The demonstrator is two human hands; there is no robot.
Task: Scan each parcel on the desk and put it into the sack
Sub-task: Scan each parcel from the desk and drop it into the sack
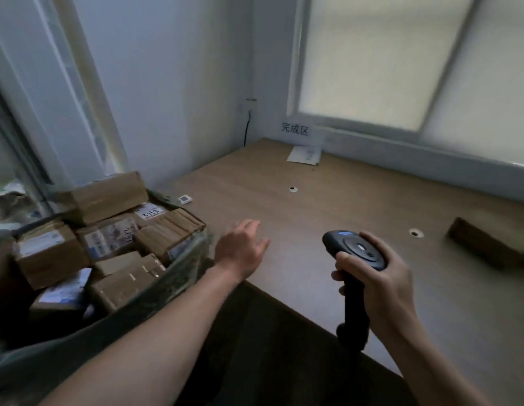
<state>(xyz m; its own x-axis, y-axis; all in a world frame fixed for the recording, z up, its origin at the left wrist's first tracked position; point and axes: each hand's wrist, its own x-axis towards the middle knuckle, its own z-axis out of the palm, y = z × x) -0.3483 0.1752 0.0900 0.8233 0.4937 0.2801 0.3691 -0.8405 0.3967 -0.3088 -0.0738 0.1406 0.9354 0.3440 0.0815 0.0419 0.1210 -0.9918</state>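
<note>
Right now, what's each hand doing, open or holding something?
Left hand: open, fingers relaxed, holding nothing, over the desk edge by the sack.
Right hand: gripping the scanner by its handle.

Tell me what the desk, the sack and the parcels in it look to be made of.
Desk: wood-look laminate or veneer, matt; faint brown grain, cannot tell which.
Sack: probably woven plastic, dull green; its wall sags and creases with a slight sheen.
Parcels: brown cardboard, matt, with tape strips and white printed labels.
</note>
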